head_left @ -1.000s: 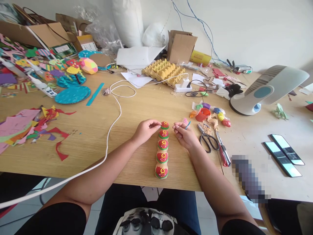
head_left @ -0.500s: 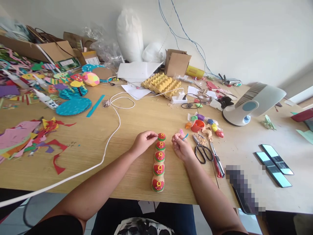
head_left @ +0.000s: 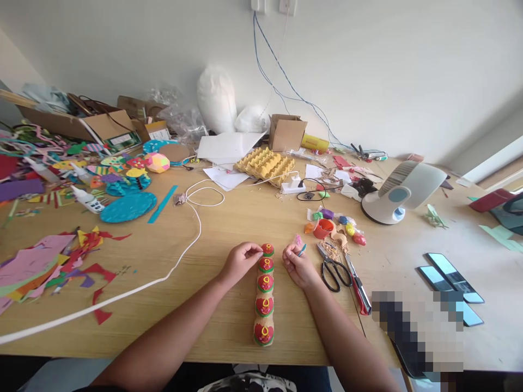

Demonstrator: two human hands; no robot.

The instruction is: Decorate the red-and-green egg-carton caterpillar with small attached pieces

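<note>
A tan strip of several domes (head_left: 265, 306), looking like egg-carton cups, runs lengthwise on the table in front of me. Each dome carries red clay with a green rim, a yellow loop and small pink bits. My left hand (head_left: 242, 261) is pinched at the left edge of the farthest dome (head_left: 268, 250), its fingertips against it. Right of that dome, apart from it, my right hand (head_left: 299, 267) is closed round a thin blue clay tool (head_left: 302, 250), whose end sticks out past the fingers. Whether its fingertips also pinch a bit of clay is too small to tell.
Scissors (head_left: 334, 272) and a red utility knife (head_left: 360, 294) lie right of my right hand. Beyond them are bagged clay lumps (head_left: 350, 229), a red ring (head_left: 323, 228) and a white fan (head_left: 402, 190). A white cable (head_left: 171, 272) crosses the left side, near paper scraps (head_left: 41, 267).
The camera view has tilted upward, so everything sits lower in the picture. Both hands keep nearly the same places beside the farthest dome; the right fingers have shifted slightly around the blue tool.
</note>
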